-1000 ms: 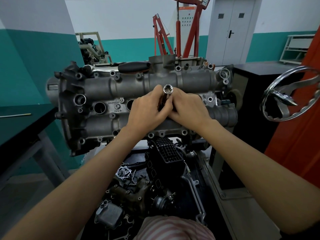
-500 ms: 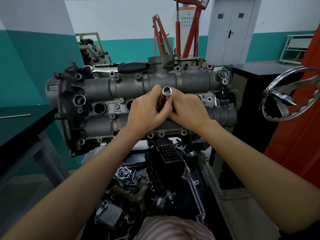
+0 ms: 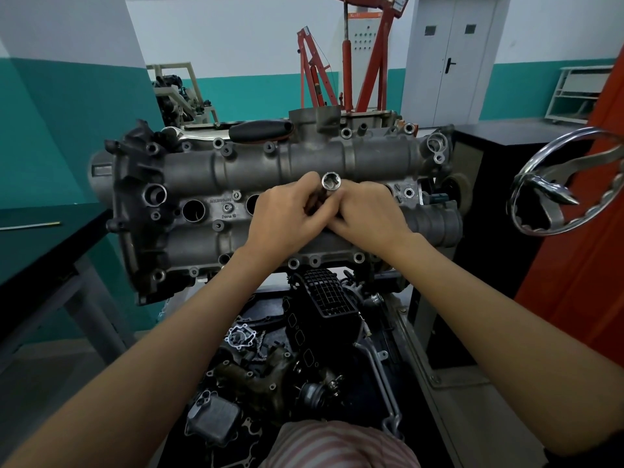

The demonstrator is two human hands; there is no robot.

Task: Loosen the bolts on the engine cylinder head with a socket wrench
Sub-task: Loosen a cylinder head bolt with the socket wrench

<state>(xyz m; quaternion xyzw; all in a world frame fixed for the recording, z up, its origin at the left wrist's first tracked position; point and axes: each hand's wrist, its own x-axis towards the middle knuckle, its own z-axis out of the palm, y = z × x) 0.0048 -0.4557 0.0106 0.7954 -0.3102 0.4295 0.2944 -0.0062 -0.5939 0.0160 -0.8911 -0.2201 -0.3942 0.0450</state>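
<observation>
The grey engine cylinder head [image 3: 209, 170] stands on a stand in front of me, dotted with bolts and round holes. A shiny socket [image 3: 331, 181], its open end facing me, pokes up between my two hands at the head's middle. My left hand [image 3: 283, 221] curls its fingers round the socket's shaft. My right hand [image 3: 369, 216] presses against it from the right, fingers curled on the same tool. The tool's lower part is hidden by the hands. A black-handled wrench [image 3: 260, 130] lies along the head's top edge.
A chrome handwheel [image 3: 560, 187] juts in at the right beside an orange panel [image 3: 594, 231]. A dark table [image 3: 40, 244] is at the left. Loose engine parts [image 3: 280, 366] lie in a tray below. A red engine hoist [image 3: 351, 62] stands behind.
Both hands stay clasped on the socket tool; the socket has shifted only slightly between the frames.
</observation>
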